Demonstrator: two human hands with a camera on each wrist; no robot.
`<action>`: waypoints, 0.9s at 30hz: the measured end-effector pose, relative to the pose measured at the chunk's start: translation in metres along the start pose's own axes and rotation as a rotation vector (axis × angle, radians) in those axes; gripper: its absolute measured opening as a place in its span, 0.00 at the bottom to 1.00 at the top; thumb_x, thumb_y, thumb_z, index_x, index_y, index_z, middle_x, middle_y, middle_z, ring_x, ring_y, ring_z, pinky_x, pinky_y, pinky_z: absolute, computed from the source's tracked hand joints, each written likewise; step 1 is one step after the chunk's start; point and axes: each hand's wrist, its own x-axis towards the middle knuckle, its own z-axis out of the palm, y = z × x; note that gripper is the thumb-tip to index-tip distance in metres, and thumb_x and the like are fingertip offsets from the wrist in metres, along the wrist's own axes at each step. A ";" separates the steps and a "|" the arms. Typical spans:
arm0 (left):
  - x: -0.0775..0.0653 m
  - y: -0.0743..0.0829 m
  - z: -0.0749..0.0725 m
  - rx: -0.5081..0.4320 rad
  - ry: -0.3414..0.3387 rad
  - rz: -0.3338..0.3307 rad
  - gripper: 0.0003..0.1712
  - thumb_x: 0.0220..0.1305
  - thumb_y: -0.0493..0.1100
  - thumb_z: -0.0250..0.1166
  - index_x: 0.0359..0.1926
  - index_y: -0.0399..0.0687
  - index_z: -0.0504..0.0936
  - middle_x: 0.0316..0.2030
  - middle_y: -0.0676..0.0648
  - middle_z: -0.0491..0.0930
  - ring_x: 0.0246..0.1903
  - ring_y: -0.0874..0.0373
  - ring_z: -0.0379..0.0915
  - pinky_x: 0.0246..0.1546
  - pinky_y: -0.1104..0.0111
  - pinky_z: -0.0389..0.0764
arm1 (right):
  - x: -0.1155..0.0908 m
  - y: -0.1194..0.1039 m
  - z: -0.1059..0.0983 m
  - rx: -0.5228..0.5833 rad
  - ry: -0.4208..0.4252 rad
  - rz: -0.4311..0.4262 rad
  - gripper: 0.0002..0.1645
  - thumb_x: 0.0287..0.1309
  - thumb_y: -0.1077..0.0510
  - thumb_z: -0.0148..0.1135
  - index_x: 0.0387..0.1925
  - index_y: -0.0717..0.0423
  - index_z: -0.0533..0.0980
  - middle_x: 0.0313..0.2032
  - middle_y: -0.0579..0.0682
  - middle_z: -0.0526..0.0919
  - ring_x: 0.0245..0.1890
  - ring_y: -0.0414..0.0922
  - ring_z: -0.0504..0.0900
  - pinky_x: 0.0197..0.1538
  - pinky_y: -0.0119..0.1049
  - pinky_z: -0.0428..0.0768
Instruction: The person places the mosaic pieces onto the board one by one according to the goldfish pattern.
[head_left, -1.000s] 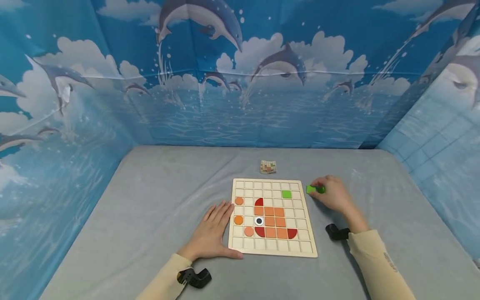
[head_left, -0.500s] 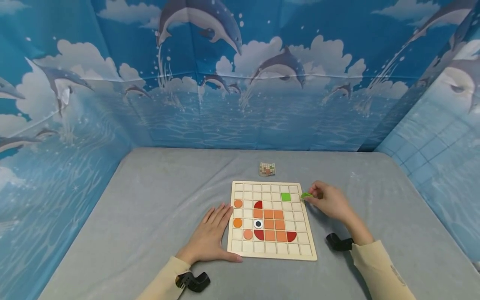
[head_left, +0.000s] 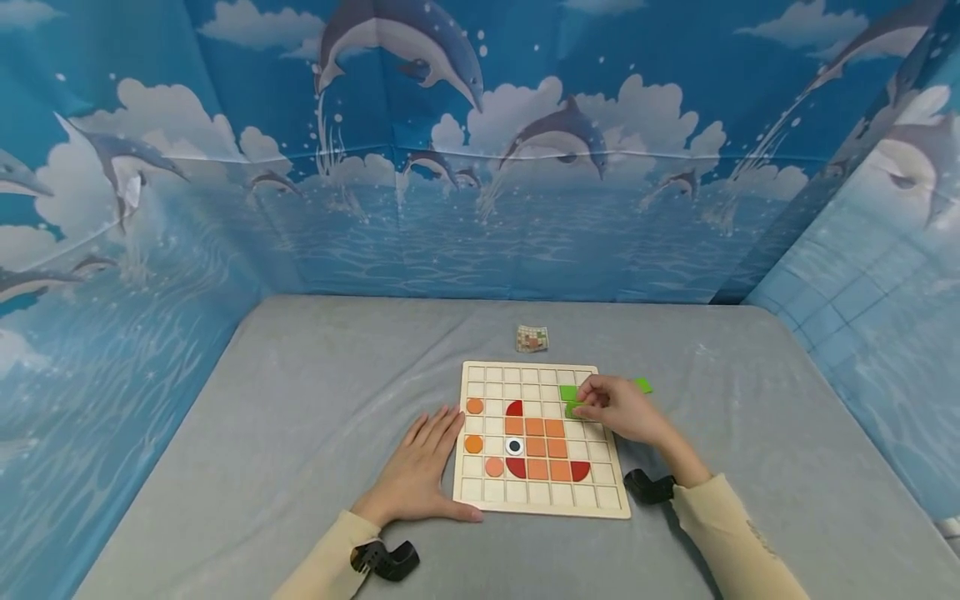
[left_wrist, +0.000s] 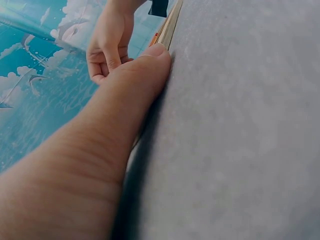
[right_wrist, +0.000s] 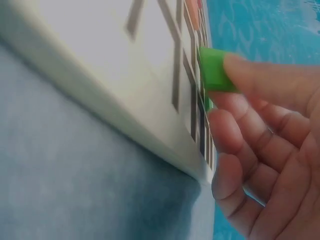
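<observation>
A wooden grid board (head_left: 540,510) lies on the grey cloth. My left hand (head_left: 420,471) rests along its left side, fingers straight, thumb at the near left corner. Between thumb and fingertips my right hand (head_left: 622,408) pinches a green square tile (right_wrist: 212,70), over the board's right part. Just behind it, another green square tile (head_left: 567,392) sits in a cell. Orange square tiles (head_left: 535,447), red quarter-round tiles (head_left: 580,472) and a round eye tile (head_left: 513,446) fill cells near the middle. Round orange tiles (head_left: 473,444) sit toward the left.
More green (head_left: 643,385) shows on the cloth beyond the right hand, partly hidden by it. A small patterned card (head_left: 532,338) lies behind the board. Dolphin-print curtains (head_left: 480,233) stand around the table's back and sides.
My right hand has carried the green tile from beside the board leftward, over the cells just in front of the placed green tile. The left hand has stayed in place.
</observation>
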 end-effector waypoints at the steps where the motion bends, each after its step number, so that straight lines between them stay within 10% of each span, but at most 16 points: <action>1: 0.001 -0.001 -0.001 0.005 -0.003 0.000 0.76 0.36 0.89 0.49 0.75 0.43 0.42 0.73 0.46 0.43 0.72 0.53 0.32 0.68 0.57 0.37 | 0.001 0.001 0.001 0.009 -0.007 -0.004 0.06 0.55 0.61 0.68 0.31 0.56 0.77 0.25 0.45 0.76 0.25 0.43 0.73 0.27 0.33 0.73; 27: -0.002 0.006 0.001 -0.010 0.004 -0.002 0.75 0.37 0.88 0.49 0.75 0.45 0.42 0.73 0.47 0.44 0.72 0.54 0.33 0.68 0.55 0.39 | -0.001 -0.002 0.001 -0.098 0.015 0.034 0.02 0.54 0.61 0.68 0.30 0.53 0.81 0.23 0.41 0.76 0.23 0.40 0.72 0.27 0.34 0.72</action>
